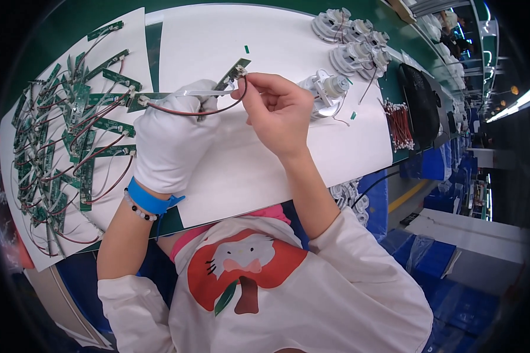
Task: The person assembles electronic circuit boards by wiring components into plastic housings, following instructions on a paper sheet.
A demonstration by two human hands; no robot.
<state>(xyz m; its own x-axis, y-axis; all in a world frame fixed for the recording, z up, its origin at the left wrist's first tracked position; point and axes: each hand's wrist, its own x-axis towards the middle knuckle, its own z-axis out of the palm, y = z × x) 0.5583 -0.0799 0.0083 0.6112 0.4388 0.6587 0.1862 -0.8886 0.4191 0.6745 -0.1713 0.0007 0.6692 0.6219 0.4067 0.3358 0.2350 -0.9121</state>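
The gloved left hand (171,138) gripped a green circuit board (232,72) above the desk (241,170); the bare right hand (280,112) pinched its red-black wire (194,112).

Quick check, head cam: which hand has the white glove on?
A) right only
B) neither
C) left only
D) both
C: the left hand is in a white glove and holds a narrow green circuit board, while the right hand is bare, its fingers pinching the red and black wire at the board's end.
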